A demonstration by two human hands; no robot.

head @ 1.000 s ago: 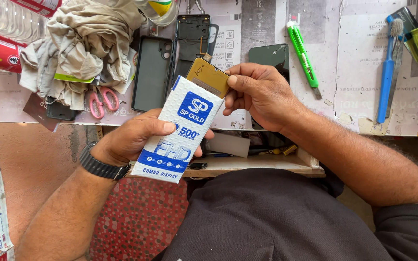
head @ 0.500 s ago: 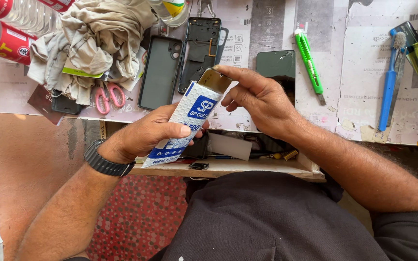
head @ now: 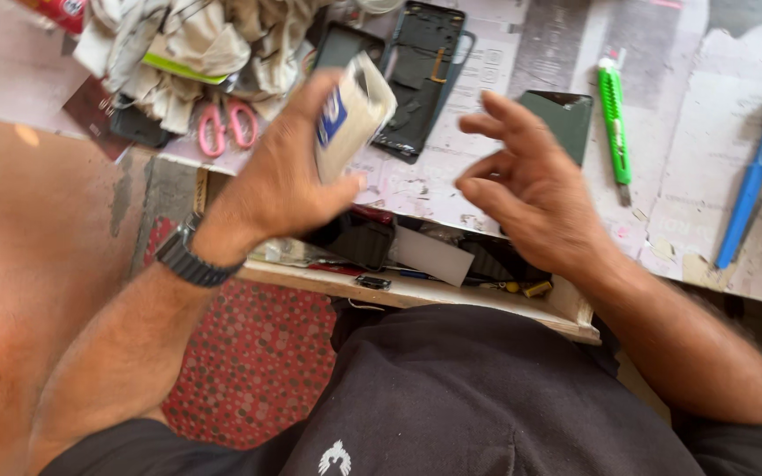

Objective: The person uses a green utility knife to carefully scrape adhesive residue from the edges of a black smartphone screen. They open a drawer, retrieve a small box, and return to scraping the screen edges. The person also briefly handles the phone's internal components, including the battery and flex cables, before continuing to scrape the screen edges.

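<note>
Two bare hands work above a paper-covered bench (head: 504, 62). Left hand (head: 288, 167): fingers curled shut around a small white-and-blue box (head: 350, 115), thumb (head: 332, 189) pressed under its lower end. The box is tilted, with its open top end pointing up and away from the palm, past the fingertips. A dark watch (head: 189, 257) sits on the left wrist.

Right hand (head: 531, 181): fingers (head: 496, 123) spread and slightly bent, holding nothing and touching nothing. It hovers just right of the box, with a clear gap between its fingertips and the box.

Beyond the left fingertips lies a dark phone frame (head: 421, 75), flat on the bench, partly hidden by the box. Left of the left knuckles lie pink scissors (head: 227, 123), with a crumpled cloth (head: 187, 44) beyond them. Just beyond the right fingertips lies a dark green phone back (head: 566, 115). To its right, a green knife (head: 613, 115) lies lengthwise, and farther right a blue tool (head: 756, 185) lies near the frame edge.

Below both palms, an open drawer (head: 416, 295) shows small parts, including a white card (head: 434, 256) between the wrists. What the remaining drawer items are cannot be told. The person's dark shirt (head: 451, 397) fills the lower frame.
</note>
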